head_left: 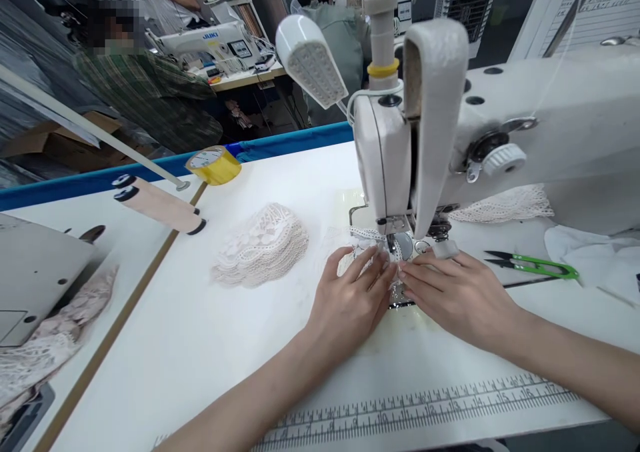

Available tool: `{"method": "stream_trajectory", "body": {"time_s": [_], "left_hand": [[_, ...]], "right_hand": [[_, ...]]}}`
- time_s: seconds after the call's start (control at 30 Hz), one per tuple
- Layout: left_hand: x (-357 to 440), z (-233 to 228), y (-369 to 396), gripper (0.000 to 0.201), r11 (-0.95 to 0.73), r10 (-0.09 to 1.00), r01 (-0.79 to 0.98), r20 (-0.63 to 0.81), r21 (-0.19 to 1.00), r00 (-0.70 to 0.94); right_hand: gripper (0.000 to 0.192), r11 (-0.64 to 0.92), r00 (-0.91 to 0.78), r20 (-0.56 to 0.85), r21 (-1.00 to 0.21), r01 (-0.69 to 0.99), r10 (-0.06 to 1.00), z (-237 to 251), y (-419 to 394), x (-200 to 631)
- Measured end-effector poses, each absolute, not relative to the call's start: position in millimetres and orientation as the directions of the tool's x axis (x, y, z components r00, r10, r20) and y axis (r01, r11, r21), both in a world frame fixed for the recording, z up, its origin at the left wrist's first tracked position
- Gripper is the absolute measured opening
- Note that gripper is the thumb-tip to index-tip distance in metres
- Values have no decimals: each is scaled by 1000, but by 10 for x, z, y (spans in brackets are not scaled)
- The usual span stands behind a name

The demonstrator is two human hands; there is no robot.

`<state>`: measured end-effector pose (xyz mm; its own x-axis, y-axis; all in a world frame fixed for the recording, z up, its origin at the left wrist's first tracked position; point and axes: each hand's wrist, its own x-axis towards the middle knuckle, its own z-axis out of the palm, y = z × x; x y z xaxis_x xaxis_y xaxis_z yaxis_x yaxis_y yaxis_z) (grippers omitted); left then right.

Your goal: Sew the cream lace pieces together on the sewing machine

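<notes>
A white sewing machine (500, 132) stands at the right of the white table (200, 345). Both hands lie flat just in front of its presser foot (395, 235). My left hand (350, 299) presses a small piece of white lace (365, 242) against the bed, fingers spread toward the needle. My right hand (450, 292) lies beside it, fingertips touching the same lace at the needle plate. A white cover sits on one right fingertip (445, 249). Whether the needle is down is hidden by the machine head.
A stack of white lace pieces (263, 245) lies left of the hands. Green thread snips (535, 263) rest to the right, more lace (505, 205) behind the machine. Yellow tape roll (214, 164) and a pink spool (160, 205) sit at the far left. A person sits at another machine beyond.
</notes>
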<state>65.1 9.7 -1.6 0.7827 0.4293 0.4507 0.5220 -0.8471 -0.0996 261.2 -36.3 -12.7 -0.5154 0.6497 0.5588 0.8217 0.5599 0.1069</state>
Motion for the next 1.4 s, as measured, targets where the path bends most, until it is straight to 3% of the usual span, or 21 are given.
{"method": "stream_trajectory", "body": {"time_s": [0.33,0.6,0.87,1.4], "left_hand": [[678,-53,194,24,-822,458,559,458,-107,762],[657,-17,49,22,-843,411,525,491,-116,768],[647,-5,15,21,-836,431,539,485,-102,761],[651,-35,75,22,-823,450,560,487,-101,749]], "right_hand": [[24,490,-493,514,154,858,702,-151,-305,2622],[21,512,-517,504,163,844,692,-89,-310,2617],[18,515,-520,546,179,838,657,-113,-304,2613],[22,471,-507,524,213,856,684,-101,-254,2626]]}}
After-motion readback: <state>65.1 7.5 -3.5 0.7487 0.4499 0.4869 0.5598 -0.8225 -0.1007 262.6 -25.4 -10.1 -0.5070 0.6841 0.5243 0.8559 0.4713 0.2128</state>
